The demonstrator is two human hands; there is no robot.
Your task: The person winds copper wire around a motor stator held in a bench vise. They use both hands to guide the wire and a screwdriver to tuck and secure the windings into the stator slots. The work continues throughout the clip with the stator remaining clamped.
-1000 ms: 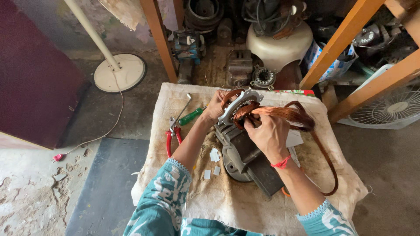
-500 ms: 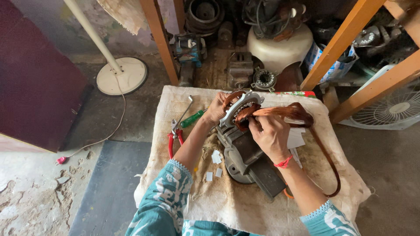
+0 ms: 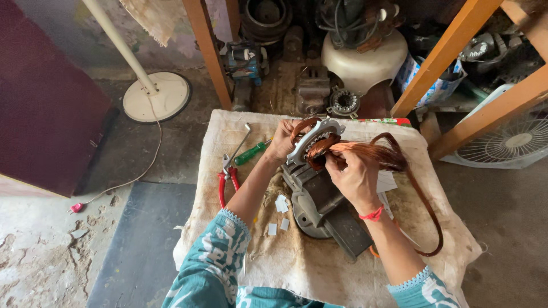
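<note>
A round metal stator is clamped upright in a grey bench vise on a cloth-covered table. My left hand grips the stator's left rim. My right hand pinches a bundle of copper winding wire at the stator's mouth. The wire bundle runs right and loops down along the table. A red thread circles my right wrist.
Red-handled pliers, a green screwdriver and a spanner lie left of the vise. Small white paper slips lie near it. Behind stand orange wooden shelf legs, motor parts, a white fan base and a fan grille.
My right hand has shifted slightly on the copper bundle at the stator. The view has drifted a little; the left hand stays on the rim.
</note>
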